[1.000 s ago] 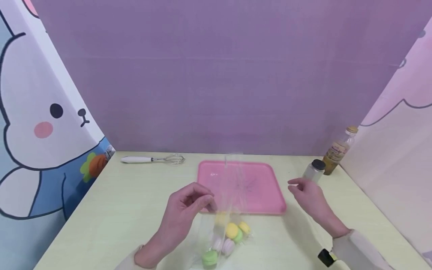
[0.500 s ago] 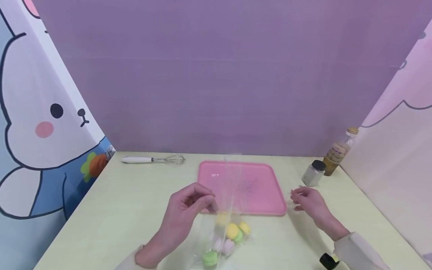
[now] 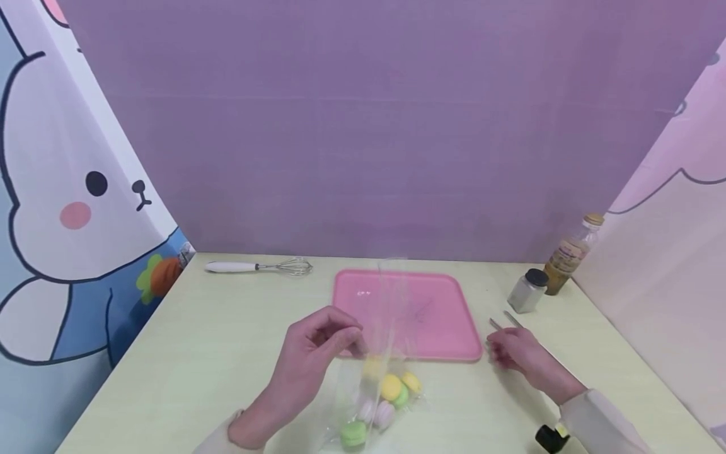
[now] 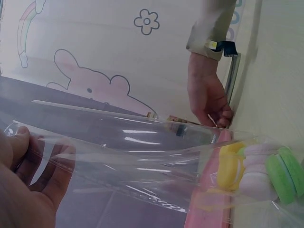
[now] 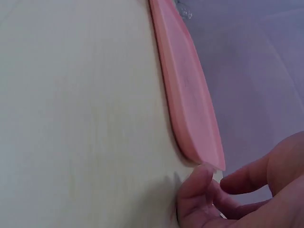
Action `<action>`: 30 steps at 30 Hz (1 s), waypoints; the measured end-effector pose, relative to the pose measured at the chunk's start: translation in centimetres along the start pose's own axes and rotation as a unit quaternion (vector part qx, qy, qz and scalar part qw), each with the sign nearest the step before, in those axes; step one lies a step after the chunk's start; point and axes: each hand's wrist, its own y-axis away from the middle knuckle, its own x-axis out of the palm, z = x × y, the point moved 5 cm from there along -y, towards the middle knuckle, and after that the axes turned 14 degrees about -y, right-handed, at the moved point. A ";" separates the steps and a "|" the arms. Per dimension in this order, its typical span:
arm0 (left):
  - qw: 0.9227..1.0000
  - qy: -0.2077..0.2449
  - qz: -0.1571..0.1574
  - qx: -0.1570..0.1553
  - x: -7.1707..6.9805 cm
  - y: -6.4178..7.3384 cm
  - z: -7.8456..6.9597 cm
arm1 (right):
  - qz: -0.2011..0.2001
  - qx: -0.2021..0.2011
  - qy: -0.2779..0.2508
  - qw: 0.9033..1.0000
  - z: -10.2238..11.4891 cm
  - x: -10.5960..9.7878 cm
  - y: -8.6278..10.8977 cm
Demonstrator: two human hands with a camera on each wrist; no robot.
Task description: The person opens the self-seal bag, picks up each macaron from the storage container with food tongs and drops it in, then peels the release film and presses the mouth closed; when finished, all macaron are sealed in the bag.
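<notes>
My left hand (image 3: 317, 359) pinches the upper edge of a clear plastic bag (image 4: 142, 152), which stands tall before the pink tray. Several macarons lie in its bottom: yellow (image 3: 391, 387), green (image 3: 353, 433) and lilac (image 3: 384, 415). My right hand (image 3: 524, 356) is low over the table, right of the tray, with curled fingers. Two thin metal prongs (image 3: 513, 319) show beyond its fingers, like the ends of tongs. A metal shaft (image 4: 232, 80) runs along the right wrist in the left wrist view. Whether the right fingers grip the metal is hidden.
A pink tray (image 3: 442, 315) lies mid-table behind the bag. A whisk (image 3: 258, 267) lies at the back left. A black-capped jar (image 3: 527, 291) and a corked bottle (image 3: 570, 255) stand at the right. A purple backdrop (image 3: 363, 139) rises behind the table.
My right hand has moved down and toward me, away from the jar; its fingers have curled more, and the metal prongs now show. The left hand and bag have hardly moved.
</notes>
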 end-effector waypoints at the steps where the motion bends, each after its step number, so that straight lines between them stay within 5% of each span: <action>1: 1.000 0.000 0.001 0.000 0.0 0.0 0.0 | 0.003 0.001 0.004 1.000 -0.2 0.0 0.0; 7: 1.000 0.002 0.004 0.004 0.0 -0.1 0.0 | -0.042 -0.049 0.068 0.996 0.7 -0.5 0.5; 12: 1.000 0.003 0.004 0.007 0.0 -0.1 0.0 | -0.073 -0.136 0.112 0.982 3.6 0.2 2.2; 19: 1.000 0.004 0.005 0.005 0.0 -0.1 -0.1 | 0.060 -0.287 0.064 0.954 9.0 5.2 4.9; 24: 1.000 0.003 0.003 0.000 -0.1 0.0 -0.1 | 0.147 -0.293 0.013 0.945 11.0 8.9 4.6; 30: 1.000 0.011 0.008 -0.002 0.1 0.1 -0.2 | 0.180 -0.227 -0.013 0.957 11.8 11.8 2.1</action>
